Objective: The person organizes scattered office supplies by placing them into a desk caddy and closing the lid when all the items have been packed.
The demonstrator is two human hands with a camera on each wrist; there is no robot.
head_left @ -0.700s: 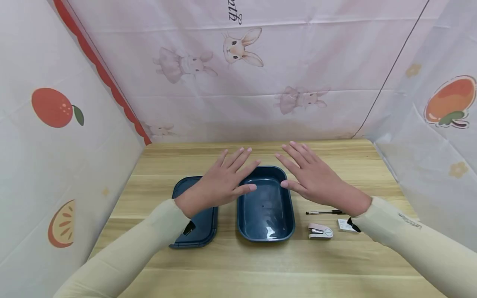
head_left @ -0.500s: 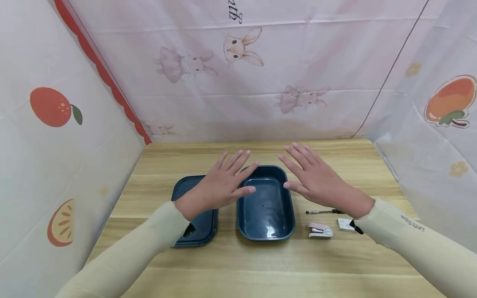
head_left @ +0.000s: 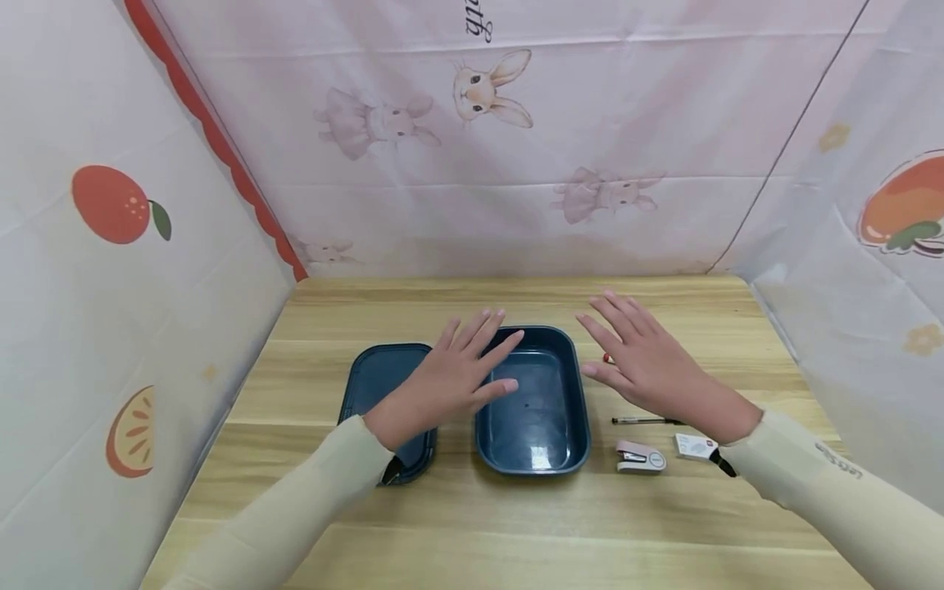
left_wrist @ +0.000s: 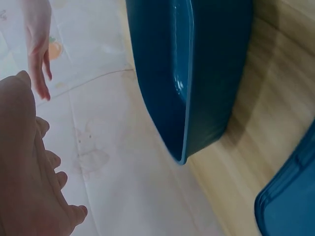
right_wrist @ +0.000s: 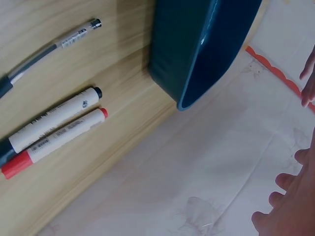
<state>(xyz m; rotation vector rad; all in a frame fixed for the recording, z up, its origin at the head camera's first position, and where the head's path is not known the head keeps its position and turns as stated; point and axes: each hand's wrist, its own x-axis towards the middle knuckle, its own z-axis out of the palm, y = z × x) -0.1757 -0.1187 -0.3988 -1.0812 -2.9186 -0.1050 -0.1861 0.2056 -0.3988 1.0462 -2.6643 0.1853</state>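
Observation:
With its fingers spread, my left hand [head_left: 450, 377] hovers between a dark blue lid [head_left: 383, 373] and an open dark blue plastic box [head_left: 531, 418], holding nothing. My right hand [head_left: 660, 373] is likewise spread in the air, just right of the box. A clear pen with a black cap [head_left: 642, 421] lies below that hand. The right wrist view shows a black marker [right_wrist: 56, 118] and a red marker [right_wrist: 61, 139] side by side on the wood; in the head view the hand hides most of them. Inside the box I see only its bare floor.
A pale pink stapler [head_left: 640, 457] and a small white box [head_left: 693, 447] lie at the right, near my sleeve. The wooden table [head_left: 472, 533] is bounded by printed cloth walls at the back [head_left: 413, 221] and both sides.
Both hands have shifted slightly right and toward me, the right one farther from the box. A red marker end now shows beside it. The whole head view has shifted a little.

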